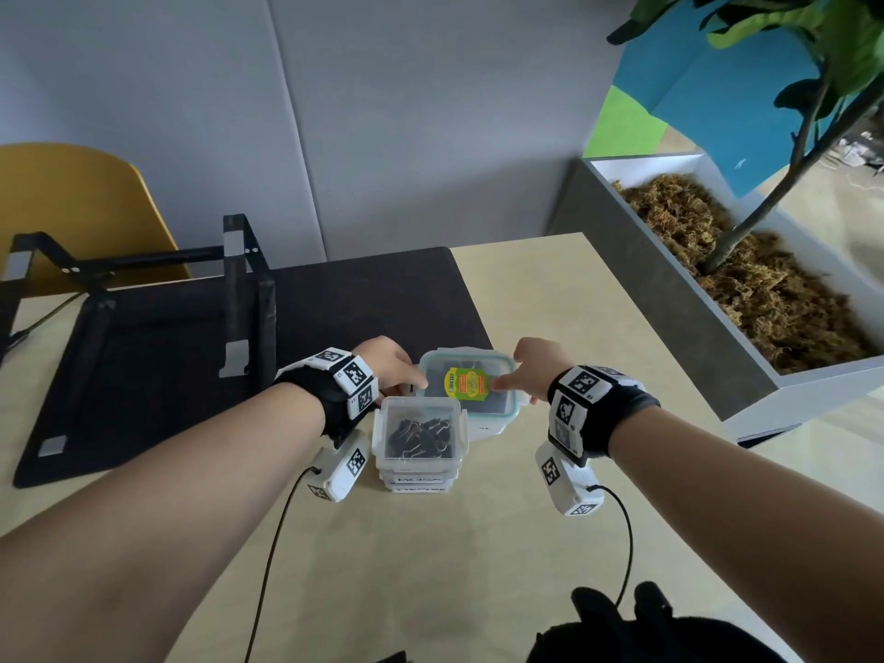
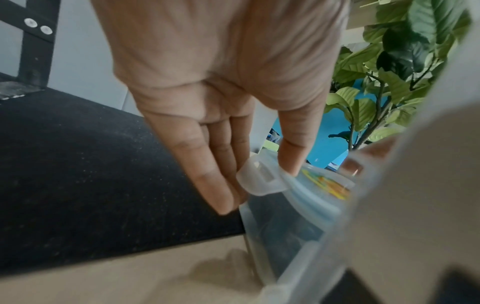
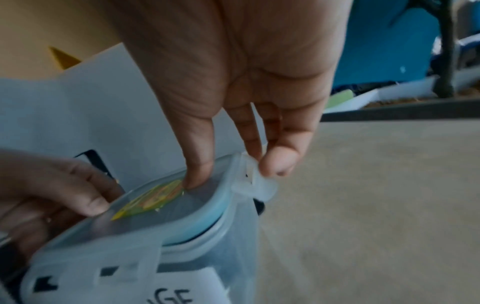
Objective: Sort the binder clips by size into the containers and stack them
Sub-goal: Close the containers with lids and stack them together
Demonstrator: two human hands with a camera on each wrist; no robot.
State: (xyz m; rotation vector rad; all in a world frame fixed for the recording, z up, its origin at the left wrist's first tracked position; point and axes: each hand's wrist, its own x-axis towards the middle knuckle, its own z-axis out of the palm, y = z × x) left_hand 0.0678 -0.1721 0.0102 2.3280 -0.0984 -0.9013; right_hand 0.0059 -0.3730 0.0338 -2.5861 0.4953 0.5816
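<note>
A large clear container (image 1: 495,423) stands at the mat's edge; its label ends in "GE" (image 3: 176,296). On it sits a blue-rimmed lid (image 1: 466,363) with a yellow sticker (image 1: 471,385). My left hand (image 1: 397,370) pinches the lid's left edge: the thumb (image 2: 293,162) lies on top, the fingers (image 2: 207,181) run down beside the left latch flap (image 2: 262,179). My right hand (image 1: 531,370) pinches the right edge, thumb (image 3: 197,174) by the sticker, fingertips (image 3: 275,164) on the right latch flap (image 3: 259,183). In front stands a stack of smaller containers (image 1: 461,437), the top one showing black binder clips (image 1: 421,435).
A black mat (image 1: 167,375) with a black metal stand (image 1: 239,299) covers the table's left. A white planter box (image 1: 765,404) with a plant borders the right edge. A yellow chair (image 1: 71,208) stands behind. Cables (image 1: 272,567) trail from both wrists.
</note>
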